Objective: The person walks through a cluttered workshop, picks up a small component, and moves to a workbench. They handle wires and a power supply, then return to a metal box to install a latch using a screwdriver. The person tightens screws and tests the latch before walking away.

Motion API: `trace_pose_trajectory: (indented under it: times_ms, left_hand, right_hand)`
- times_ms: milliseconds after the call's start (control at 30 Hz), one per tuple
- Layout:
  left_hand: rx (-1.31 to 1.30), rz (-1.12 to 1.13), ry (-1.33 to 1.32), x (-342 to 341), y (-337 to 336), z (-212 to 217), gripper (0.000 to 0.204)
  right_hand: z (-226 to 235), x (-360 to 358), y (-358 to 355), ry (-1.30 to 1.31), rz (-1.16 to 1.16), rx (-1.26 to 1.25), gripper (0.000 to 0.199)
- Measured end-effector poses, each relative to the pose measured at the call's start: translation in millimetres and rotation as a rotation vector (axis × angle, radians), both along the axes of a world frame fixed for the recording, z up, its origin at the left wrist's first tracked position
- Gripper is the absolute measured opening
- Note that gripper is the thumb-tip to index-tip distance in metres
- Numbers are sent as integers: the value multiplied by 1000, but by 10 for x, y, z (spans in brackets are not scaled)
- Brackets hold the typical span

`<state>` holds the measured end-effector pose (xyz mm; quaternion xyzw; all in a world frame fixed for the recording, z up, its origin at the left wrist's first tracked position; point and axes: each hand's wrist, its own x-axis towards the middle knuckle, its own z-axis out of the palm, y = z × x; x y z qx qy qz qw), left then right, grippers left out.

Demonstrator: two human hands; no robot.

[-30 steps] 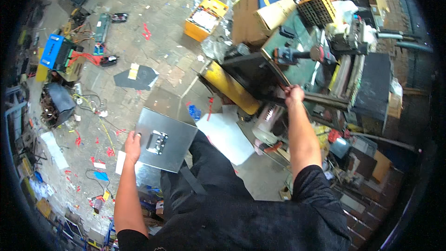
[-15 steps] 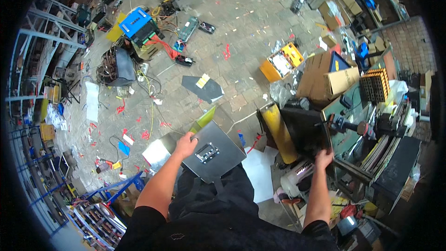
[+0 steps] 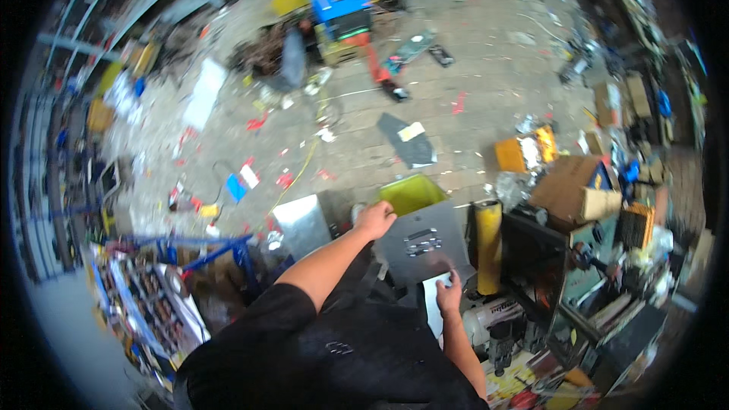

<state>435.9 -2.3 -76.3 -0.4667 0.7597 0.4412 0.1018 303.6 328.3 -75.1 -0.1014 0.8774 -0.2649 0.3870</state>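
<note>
A dark grey flat metal panel (image 3: 406,262) with a shiny metal latch or handle (image 3: 422,242) fixed to its face is in front of my body. The fingers of my left hand (image 3: 376,220) are closed over its upper left edge. By the panel's lower right edge is my right hand (image 3: 449,294), thumb and forefinger apart; I cannot tell whether it touches the panel. Just beyond the panel sits a yellow-green piece (image 3: 414,191), partly hidden by it. A white sheet (image 3: 433,305) shows under the panel, near my right hand.
To the right stand a yellow cylinder (image 3: 488,247), a dark bench frame (image 3: 535,258) and a cardboard box (image 3: 566,190). A silvery sheet (image 3: 302,222) and blue frame (image 3: 216,250) are at left. Farther off are a blue-topped unit (image 3: 339,1), an orange case (image 3: 524,150) and scattered scraps.
My right hand has left the bench frame and come in beside the panel. My left hand still grips the panel, now more upright. The whole view has swung left.
</note>
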Motion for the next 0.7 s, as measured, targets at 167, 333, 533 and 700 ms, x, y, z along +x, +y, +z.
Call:
trace_pose_trajectory:
  times_ms: [167, 333, 533, 700]
  left_hand:
    - [63, 62, -196, 949, -495, -146, 35]
    - [70, 227, -294, 2362, -692, -414, 37]
    - [79, 309, -343, 3679, -460, -442, 34]
    - [-7, 478, -239, 4066, -123, -377, 31]
  right_hand:
    - [91, 98, -288, -3, 102, -10, 58]
    - [50, -42, -301, 40, 161, 72, 54]
    - [344, -243, -478, 60, 233, -102, 44]
    - [584, -304, -710, -173, 91, -141, 33]
